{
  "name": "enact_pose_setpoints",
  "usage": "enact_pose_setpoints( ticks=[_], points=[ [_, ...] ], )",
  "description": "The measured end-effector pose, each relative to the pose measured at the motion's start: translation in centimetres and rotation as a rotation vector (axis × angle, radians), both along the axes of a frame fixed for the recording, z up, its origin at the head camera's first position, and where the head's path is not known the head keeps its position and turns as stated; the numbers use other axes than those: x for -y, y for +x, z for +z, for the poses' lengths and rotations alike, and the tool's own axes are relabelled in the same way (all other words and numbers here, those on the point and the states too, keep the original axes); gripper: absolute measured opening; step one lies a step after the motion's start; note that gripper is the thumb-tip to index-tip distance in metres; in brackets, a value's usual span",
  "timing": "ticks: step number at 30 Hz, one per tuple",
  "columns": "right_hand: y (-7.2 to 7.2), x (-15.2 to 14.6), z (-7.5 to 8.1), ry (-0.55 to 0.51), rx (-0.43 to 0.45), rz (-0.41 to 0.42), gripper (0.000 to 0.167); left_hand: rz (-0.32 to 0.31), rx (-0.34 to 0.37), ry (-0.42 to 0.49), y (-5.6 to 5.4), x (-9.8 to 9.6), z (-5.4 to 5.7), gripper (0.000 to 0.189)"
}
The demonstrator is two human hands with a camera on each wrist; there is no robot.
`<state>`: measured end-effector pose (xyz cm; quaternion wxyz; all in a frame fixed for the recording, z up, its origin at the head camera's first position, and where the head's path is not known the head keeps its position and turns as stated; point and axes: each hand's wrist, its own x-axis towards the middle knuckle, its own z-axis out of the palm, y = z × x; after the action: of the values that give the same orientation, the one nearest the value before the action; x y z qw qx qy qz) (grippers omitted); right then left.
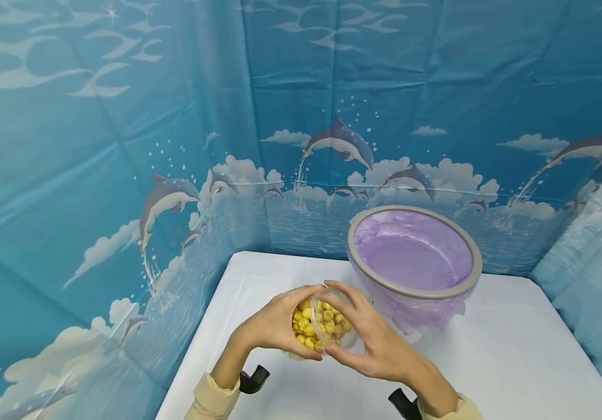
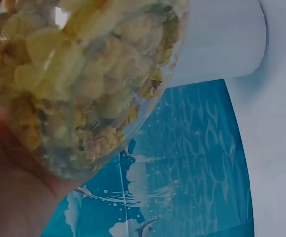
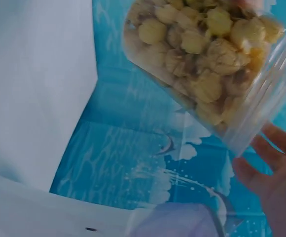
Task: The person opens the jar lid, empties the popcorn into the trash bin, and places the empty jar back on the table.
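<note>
A clear plastic jar (image 1: 301,329) full of yellow, popcorn-like pieces is held tilted above the white table, between both hands. My left hand (image 1: 272,324) grips the jar's body, with the thumb below and the fingers over the top. My right hand (image 1: 377,341) curves around the clear lid (image 3: 273,94) end, thumb and fingers at its rim. In the right wrist view, the right fingertips (image 3: 246,173) are right at the lid's edge. The left wrist view shows the jar's rounded bottom (image 2: 98,98) close up, against the left palm (image 2: 15,187).
A round purple bin (image 1: 419,291) with a grey rim and a thin purple liner bag (image 1: 437,315) stands behind the hands, toward the right of the white table (image 1: 511,350). A blue dolphin-print curtain (image 1: 301,76) encloses the back and sides.
</note>
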<state>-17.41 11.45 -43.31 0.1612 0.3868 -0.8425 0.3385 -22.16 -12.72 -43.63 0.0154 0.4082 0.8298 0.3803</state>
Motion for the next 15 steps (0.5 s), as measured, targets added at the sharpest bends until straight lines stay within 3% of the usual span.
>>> enact_pose_setpoints(
  ticks=[3,7,9,12,15],
  points=[
    [0.4,0.2,0.9,-0.012,0.056,-0.072,0.09,0.079,-0.093,-0.047,0.4,-0.3,0.2,0.108],
    [0.6,1.6,1.6,0.009,0.042,-0.336,0.084,0.239,-0.32,-0.092,0.9,-1.5,0.1,0.111],
    [0.5,2.4,1.7,0.029,0.045,-0.423,0.077,0.291,-0.401,-0.084,1.1,-2.0,0.1,0.11],
    [0.2,2.9,1.6,0.032,0.041,-0.442,0.072,0.308,-0.429,-0.066,1.2,-2.3,0.1,0.11],
    [-0.1,2.5,1.6,0.028,0.012,-0.354,0.07,0.268,-0.362,-0.069,1.1,-1.8,0.5,0.112]
  ],
)
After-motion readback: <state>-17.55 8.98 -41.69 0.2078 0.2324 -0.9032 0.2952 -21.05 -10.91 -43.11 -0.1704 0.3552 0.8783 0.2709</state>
